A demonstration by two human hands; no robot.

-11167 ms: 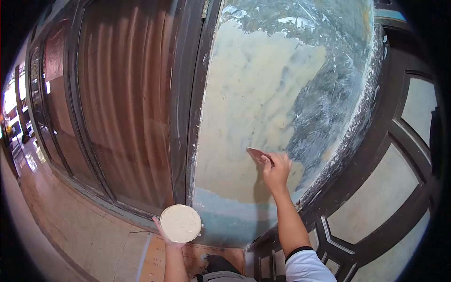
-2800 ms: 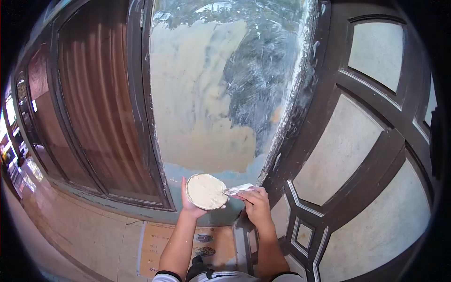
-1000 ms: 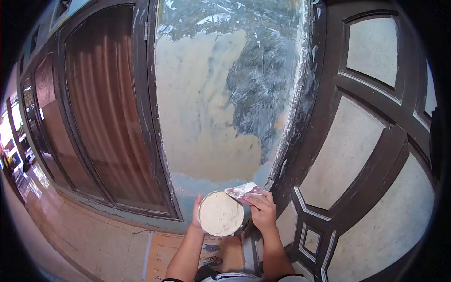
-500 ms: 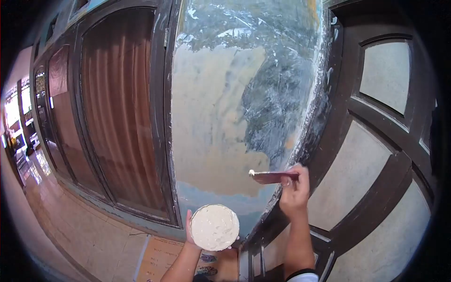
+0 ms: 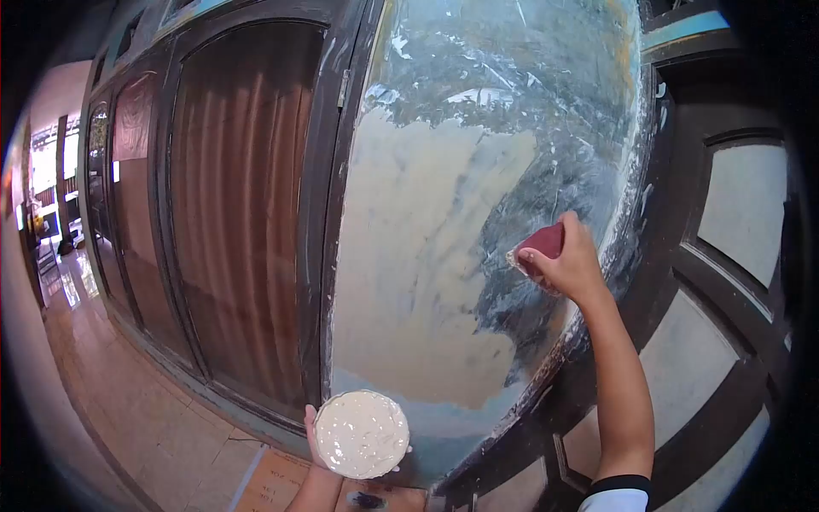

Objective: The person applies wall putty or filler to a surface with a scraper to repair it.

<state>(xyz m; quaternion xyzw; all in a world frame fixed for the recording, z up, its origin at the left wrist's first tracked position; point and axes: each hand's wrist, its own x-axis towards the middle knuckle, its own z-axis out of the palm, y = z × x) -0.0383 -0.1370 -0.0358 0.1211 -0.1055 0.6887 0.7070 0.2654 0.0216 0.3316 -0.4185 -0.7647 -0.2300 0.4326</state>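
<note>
A dark red putty scraper (image 5: 544,244) is gripped in my right hand (image 5: 573,260), its blade edge against or very near the bare grey patch of the wall (image 5: 546,192). Pale paste shows along that edge. My left hand (image 5: 314,433) supports a round container of creamy white putty (image 5: 362,433) from the side and below, low in front of the wall. Most of the left fingers are hidden behind the container. Left of the scraper, a broad area of smooth beige putty (image 5: 409,256) covers the wall.
A dark-framed window with a brown curtain (image 5: 243,205) stands left of the wall. On the right is a dark wooden door with pale panels (image 5: 742,200). A printed cardboard sheet (image 5: 271,482) lies on the tiled floor (image 5: 153,401) below.
My right hand has raised the scraper from low by the wall to the grey patch and turned its face toward me. The view has shifted, and the container sits slightly lower and further left.
</note>
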